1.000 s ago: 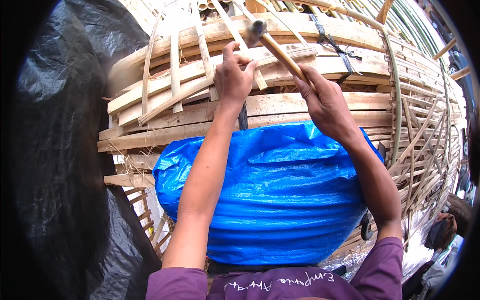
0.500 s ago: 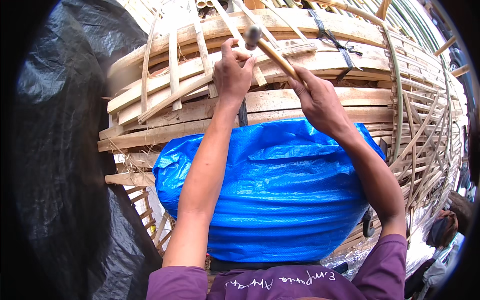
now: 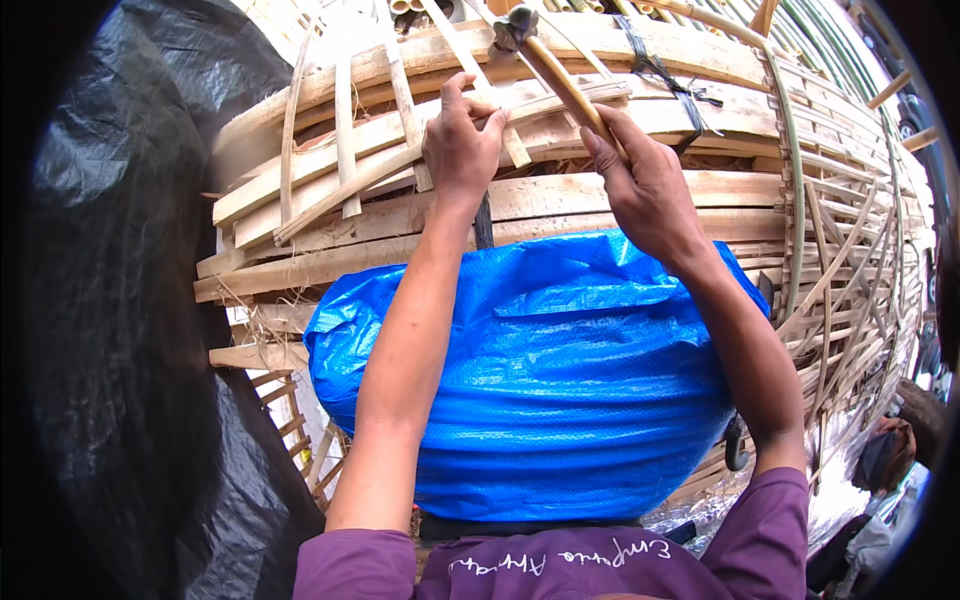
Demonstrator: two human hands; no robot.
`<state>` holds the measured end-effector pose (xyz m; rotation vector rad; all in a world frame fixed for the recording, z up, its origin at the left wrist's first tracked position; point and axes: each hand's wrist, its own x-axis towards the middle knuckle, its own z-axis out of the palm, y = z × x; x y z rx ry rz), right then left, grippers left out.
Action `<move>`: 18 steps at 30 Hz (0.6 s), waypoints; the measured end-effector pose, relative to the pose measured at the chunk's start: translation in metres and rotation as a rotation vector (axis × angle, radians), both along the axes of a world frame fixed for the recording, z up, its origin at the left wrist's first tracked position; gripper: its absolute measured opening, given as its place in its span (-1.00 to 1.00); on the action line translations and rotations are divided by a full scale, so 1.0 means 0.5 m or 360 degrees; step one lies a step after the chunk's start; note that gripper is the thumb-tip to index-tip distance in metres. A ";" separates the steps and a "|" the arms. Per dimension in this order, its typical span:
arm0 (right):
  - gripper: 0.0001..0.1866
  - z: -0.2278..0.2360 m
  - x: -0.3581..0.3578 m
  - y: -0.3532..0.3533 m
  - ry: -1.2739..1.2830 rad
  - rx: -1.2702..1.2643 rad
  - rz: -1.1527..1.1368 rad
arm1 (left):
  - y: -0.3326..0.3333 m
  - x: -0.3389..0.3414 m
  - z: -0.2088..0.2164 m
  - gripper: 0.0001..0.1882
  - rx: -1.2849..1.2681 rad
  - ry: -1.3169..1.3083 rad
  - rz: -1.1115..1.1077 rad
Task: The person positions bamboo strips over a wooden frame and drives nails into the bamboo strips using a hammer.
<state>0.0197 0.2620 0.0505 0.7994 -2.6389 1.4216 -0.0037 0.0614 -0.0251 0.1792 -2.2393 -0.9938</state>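
Observation:
My right hand (image 3: 645, 180) is wrapped round the wooden handle of a hammer (image 3: 568, 90), whose dark metal head is raised above the crossing of thin wooden strips. Just left of it, my left hand (image 3: 462, 145) is closed, thumb and forefinger pinched close together over that crossing. Whatever sits between those fingertips is too small or hidden to make out. A long thin diagonal strip (image 3: 350, 192) passes under the left hand, lying across several upright slats (image 3: 408, 105).
Stacked rough timber beams (image 3: 560, 195) lie under the slats. A blue plastic sheet (image 3: 560, 400) covers the area below my arms. Black tarpaulin (image 3: 150, 330) hangs at left. Black tape (image 3: 682, 95) ties the beams; a bamboo lattice (image 3: 850, 260) stands at right.
The hammer's head has risen a little, away from my left hand, and my right hand has shifted slightly right. My left hand stays nearly in place.

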 end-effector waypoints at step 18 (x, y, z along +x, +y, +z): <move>-0.75 -0.050 -0.006 0.001 0.0009 0.0156 0.0088 | -0.145 0.055 0.028 -0.67 -0.0485 -0.0482 0.0552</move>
